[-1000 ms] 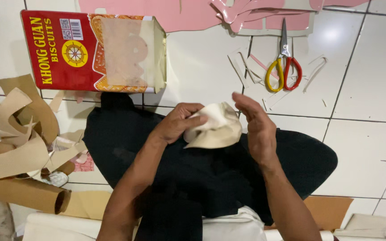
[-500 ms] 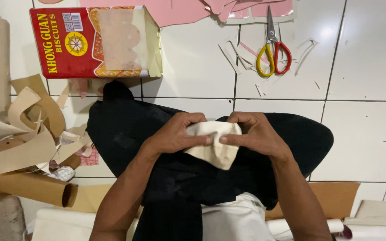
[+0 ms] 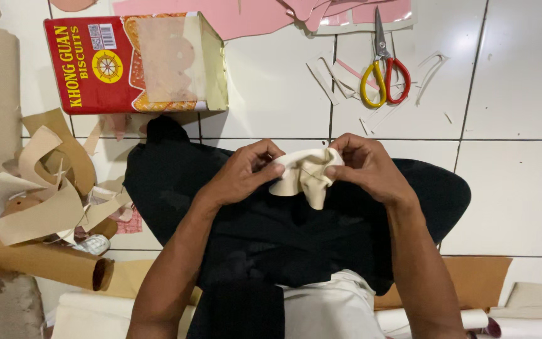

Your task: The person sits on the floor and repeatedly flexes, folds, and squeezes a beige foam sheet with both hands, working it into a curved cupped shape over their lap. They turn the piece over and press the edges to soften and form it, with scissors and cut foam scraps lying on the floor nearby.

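Small cream-coloured folded leather-like piece (image 3: 305,177), over black-clothed lap (image 3: 271,232) above white tiled floor (image 3: 509,188), pinched shut between left hand (image 3: 243,172) and right hand (image 3: 368,169) fingertips; likely to unfold should either pinch slacken.

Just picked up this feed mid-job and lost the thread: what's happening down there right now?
A person sits on the white tiled floor and pinches a small folded cream piece of soft material between both hands, left hand and right hand, over a black cloth on the lap. Red-and-yellow scissors lie untouched ahead beside pale offcuts. A red biscuit tin lies on its side at upper left, and brown paper rolls and scraps are piled at left.
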Motion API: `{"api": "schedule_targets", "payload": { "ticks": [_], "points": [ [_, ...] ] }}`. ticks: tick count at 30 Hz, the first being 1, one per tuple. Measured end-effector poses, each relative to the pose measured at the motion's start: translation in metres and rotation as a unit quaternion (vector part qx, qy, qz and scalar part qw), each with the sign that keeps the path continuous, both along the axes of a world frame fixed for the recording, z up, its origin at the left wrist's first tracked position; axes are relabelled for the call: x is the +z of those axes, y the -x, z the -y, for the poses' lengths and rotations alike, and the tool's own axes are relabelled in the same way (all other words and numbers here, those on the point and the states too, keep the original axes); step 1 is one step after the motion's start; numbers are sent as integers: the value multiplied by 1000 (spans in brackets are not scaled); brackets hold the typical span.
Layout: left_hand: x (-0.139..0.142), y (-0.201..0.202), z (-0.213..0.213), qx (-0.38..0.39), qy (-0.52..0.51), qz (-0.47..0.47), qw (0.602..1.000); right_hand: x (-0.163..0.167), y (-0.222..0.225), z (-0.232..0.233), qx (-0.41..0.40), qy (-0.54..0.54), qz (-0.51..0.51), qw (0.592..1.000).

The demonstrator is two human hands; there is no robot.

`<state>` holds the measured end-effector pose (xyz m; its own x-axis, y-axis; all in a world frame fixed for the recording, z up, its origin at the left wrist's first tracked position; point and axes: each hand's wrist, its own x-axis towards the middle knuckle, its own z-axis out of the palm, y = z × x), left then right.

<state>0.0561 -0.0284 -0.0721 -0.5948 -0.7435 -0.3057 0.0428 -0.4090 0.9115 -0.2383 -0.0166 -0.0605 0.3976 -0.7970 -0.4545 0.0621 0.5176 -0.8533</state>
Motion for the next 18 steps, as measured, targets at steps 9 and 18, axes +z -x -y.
{"api": "schedule_targets", "payload": {
  "ticks": [9, 18],
  "points": [
    [-24, 17, -5, 164, -271, -206, 926, 9, -27, -3, -96, -68, 19, 993],
    [-10, 22, -2, 159, -288, -149, 933, 31, -58, -12, 9, 304, -267, 914]
  ]
}}
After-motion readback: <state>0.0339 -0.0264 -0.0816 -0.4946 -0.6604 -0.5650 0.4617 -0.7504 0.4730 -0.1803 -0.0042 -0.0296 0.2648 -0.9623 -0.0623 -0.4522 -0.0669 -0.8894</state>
